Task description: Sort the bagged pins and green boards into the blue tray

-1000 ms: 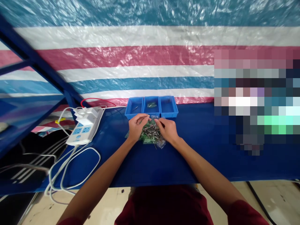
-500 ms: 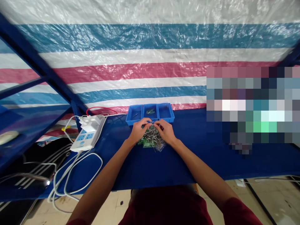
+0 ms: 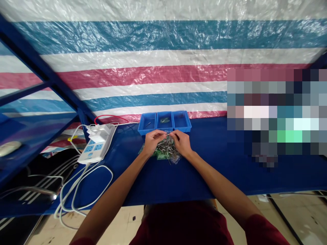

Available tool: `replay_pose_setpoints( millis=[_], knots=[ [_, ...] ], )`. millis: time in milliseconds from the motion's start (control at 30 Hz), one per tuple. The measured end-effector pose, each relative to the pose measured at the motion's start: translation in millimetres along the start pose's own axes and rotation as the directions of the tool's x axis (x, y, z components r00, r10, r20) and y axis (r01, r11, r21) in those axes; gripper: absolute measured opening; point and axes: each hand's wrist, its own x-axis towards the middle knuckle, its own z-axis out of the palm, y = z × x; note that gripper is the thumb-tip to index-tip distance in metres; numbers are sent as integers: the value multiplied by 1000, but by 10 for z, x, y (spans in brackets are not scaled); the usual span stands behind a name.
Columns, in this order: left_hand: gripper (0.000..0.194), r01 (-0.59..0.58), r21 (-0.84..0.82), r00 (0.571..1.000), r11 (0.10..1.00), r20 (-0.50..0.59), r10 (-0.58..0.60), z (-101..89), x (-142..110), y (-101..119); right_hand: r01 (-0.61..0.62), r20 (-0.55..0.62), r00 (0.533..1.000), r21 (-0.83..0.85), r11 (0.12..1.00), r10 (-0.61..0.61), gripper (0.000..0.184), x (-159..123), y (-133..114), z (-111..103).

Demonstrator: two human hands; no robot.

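Note:
My left hand [image 3: 152,142] and my right hand [image 3: 182,143] meet above a heap of metal screws [image 3: 166,146], fingertips pinched close together. Between them is a small shiny piece [image 3: 168,134], too small to name, which both hands seem to grip. Under and around the screws lie green packets [image 3: 161,156] and a clear plastic bag [image 3: 175,158]. Just beyond my fingers stands a blue three-compartment tray [image 3: 156,123]. A thin metal piece [image 3: 148,124] lies in its left compartment, and small greenish packets [image 3: 165,120] lie in the middle one.
To the left on the blue table [image 3: 163,185] sits a white power strip [image 3: 94,147] with plugged-in adapters and looped white cables [image 3: 111,173]. A striped plastic sheet [image 3: 153,75] hangs behind the table. A blurred-out area covers the right side.
The view has shifted slightly. My fingertips have come into a straighter line over the heap, still pinching the small piece. More of the clear wrapping shows left of the heap.

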Motion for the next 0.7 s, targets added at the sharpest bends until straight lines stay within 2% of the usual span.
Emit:
replay_pose_setpoints(
  millis=[167,267,367,467,567,700],
  knots=[
    [30,-57,-45,998,997,0,57,37,14,30,8,65,998,-15,1000,-7,46,7,-19,13],
    [30,-69,-67,995,995,63,73,51,75,108,-11,26,1000,-44,999,12,48,13,-34,6],
    [26,-99,19,991,995,96,97,38,150,194,-52,-79,996,-76,996,46,49,25,-53,-24],
    [23,-108,173,993,979,59,99,12,182,222,-77,-134,989,-79,994,66,47,35,-63,-52],
    [23,-106,253,994,962,32,101,-6,145,176,-79,-139,988,-59,995,70,42,35,-62,-59],
    [22,-119,248,993,961,45,112,-18,46,103,-53,-85,995,-29,998,50,34,29,-59,-45]
  ],
)
